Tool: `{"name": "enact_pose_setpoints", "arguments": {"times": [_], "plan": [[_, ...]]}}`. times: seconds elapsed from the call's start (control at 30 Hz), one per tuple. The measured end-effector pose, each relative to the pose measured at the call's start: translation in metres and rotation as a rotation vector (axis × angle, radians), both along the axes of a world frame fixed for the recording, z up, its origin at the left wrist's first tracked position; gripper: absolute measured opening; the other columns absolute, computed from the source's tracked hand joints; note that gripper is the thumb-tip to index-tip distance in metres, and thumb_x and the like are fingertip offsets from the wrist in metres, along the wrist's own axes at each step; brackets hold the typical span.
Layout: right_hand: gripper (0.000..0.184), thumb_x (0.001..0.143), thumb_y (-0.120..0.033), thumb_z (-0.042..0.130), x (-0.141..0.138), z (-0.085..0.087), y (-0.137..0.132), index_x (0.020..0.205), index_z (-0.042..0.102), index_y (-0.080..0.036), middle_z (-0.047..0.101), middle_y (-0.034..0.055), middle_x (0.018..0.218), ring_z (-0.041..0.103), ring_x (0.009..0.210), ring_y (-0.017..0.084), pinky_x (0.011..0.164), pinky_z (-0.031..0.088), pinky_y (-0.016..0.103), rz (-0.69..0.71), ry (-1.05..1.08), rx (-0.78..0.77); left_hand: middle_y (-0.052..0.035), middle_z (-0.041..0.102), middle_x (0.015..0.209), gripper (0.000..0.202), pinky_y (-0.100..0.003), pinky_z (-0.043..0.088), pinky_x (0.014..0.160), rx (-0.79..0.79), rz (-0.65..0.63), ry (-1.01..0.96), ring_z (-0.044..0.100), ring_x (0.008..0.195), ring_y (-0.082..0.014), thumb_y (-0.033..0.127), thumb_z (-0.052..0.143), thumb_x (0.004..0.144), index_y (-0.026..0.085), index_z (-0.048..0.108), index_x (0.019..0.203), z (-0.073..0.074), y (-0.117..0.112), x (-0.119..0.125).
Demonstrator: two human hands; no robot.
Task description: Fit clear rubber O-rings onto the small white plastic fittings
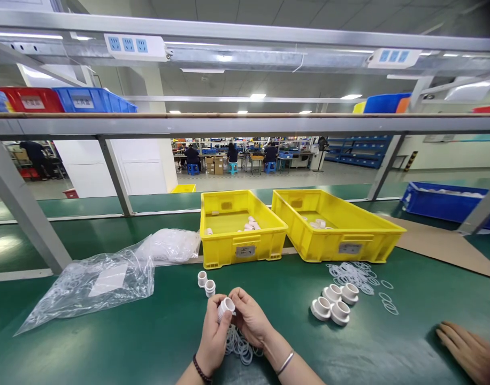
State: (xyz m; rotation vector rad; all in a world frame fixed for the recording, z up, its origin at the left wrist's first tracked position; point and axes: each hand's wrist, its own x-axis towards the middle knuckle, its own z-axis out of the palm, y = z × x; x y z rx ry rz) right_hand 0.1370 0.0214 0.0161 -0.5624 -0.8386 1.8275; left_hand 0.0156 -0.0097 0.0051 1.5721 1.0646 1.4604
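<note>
Rings (240,348) lie on the table (140,347) beneath the hands (251,320), before 2 bins (223,251).

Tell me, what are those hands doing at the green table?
A person's left hand holds a short white tube, and the right hand is close against it. Loose pale rings lie beneath the hands. Two more tubes stand just beyond, in front of a yellow bin. Another person's hand is at the far right.

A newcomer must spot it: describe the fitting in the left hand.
At the green table, come nearer from the left yellow bin to the left hand. It grips a white, hollow fitting. Unlike the two white fittings standing just beyond, this one is held.
</note>
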Motion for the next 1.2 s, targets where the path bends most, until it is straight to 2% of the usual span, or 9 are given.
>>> {"name": "enact_pose_setpoints", "arguments": {"times": [0.13, 0.3, 0.57, 0.9, 1.0, 1.07, 1.13, 1.2], "plan": [[0.027, 0.074, -0.039, 0.071, -0.004, -0.005, 0.000, 0.085, 0.058, -0.018, 0.056, -0.0005, 0.078, 0.050, 0.069, 0.010, 0.065, 0.041, 0.024, -0.045, -0.060, 0.076, -0.0061, 0.051, 0.100, 0.029, -0.030, 0.041, 0.085, -0.070, 0.049, -0.147, 0.050, 0.094, -0.0193, 0.043, 0.043, 0.090, 0.019, 0.047, 0.107, 0.000, 0.002, 0.004], [0.031, 0.075, -0.039, 0.070, -0.007, -0.012, 0.002, 0.095, 0.060, -0.019, 0.059, 0.0008, 0.082, 0.051, 0.064, 0.010, 0.062, 0.040, 0.025, -0.087, -0.135, 0.193, -0.0045, 0.050, 0.099, 0.032, -0.029, 0.042, 0.082, -0.165, 0.048, -0.244, 0.050, 0.092, -0.0175, 0.046, 0.042, 0.090, 0.020, 0.045, 0.108, 0.001, 0.004, 0.004], [0.030, 0.073, -0.039, 0.071, -0.004, -0.008, 0.002, 0.092, 0.062, -0.018, 0.059, 0.0001, 0.079, 0.047, 0.063, 0.009, 0.060, 0.037, 0.022, -0.119, -0.201, 0.190, -0.0038, 0.052, 0.096, 0.032, -0.028, 0.042, 0.080, -0.114, 0.052, -0.115, 0.051, 0.091, -0.0182, 0.046, 0.047, 0.087, 0.020, 0.046, 0.106, 0.004, 0.005, 0.002], [0.025, 0.076, -0.043, 0.066, -0.003, 0.002, -0.003, 0.080, 0.058, -0.020, 0.062, 0.0015, 0.076, 0.056, 0.069, 0.016, 0.066, 0.045, 0.030, -0.217, -0.327, 0.370, -0.0043, 0.055, 0.092, 0.029, -0.031, 0.044, 0.081, -0.101, -0.015, -0.098, 0.054, 0.088, -0.0184, 0.043, 0.043, 0.090, 0.018, 0.051, 0.101, 0.007, 0.004, 0.001], [0.023, 0.078, -0.041, 0.065, -0.003, -0.001, -0.002, 0.084, 0.059, -0.020, 0.061, 0.0021, 0.081, 0.056, 0.075, 0.016, 0.072, 0.044, 0.030, -0.248, -0.378, 0.383, -0.0073, 0.056, 0.108, 0.035, -0.034, 0.042, 0.091, -0.122, 0.030, -0.098, 0.053, 0.103, -0.0210, 0.045, 0.044, 0.089, 0.019, 0.052, 0.111, 0.001, 0.008, -0.001], [0.024, 0.077, -0.040, 0.066, -0.002, -0.003, -0.001, 0.089, 0.059, -0.020, 0.060, 0.0028, 0.086, 0.055, 0.082, 0.017, 0.076, 0.043, 0.030, -0.287, -0.402, 0.382, -0.0092, 0.051, 0.122, 0.039, -0.037, 0.035, 0.101, -0.096, 0.111, -0.070, 0.046, 0.118, -0.0230, 0.046, 0.046, 0.088, 0.020, 0.050, 0.117, -0.002, 0.010, -0.003], [0.028, 0.076, -0.040, 0.067, -0.002, -0.004, -0.001, 0.094, 0.058, -0.020, 0.058, 0.0036, 0.093, 0.054, 0.089, 0.018, 0.078, 0.043, 0.030, -0.294, -0.387, 0.381, -0.0101, 0.050, 0.125, 0.039, -0.039, 0.032, 0.104, -0.051, 0.160, -0.060, 0.043, 0.121, -0.0233, 0.045, 0.048, 0.087, 0.020, 0.049, 0.118, -0.004, 0.010, -0.003], [0.031, 0.077, -0.042, 0.066, -0.002, -0.006, -0.001, 0.098, 0.057, -0.021, 0.057, 0.0044, 0.098, 0.053, 0.092, 0.018, 0.075, 0.044, 0.029, -0.240, -0.330, 0.358, -0.0105, 0.053, 0.121, 0.036, -0.039, 0.037, 0.100, -0.018, 0.145, -0.110, 0.047, 0.117, -0.0230, 0.044, 0.049, 0.087, 0.020, 0.048, 0.115, -0.002, 0.009, -0.002]]}}
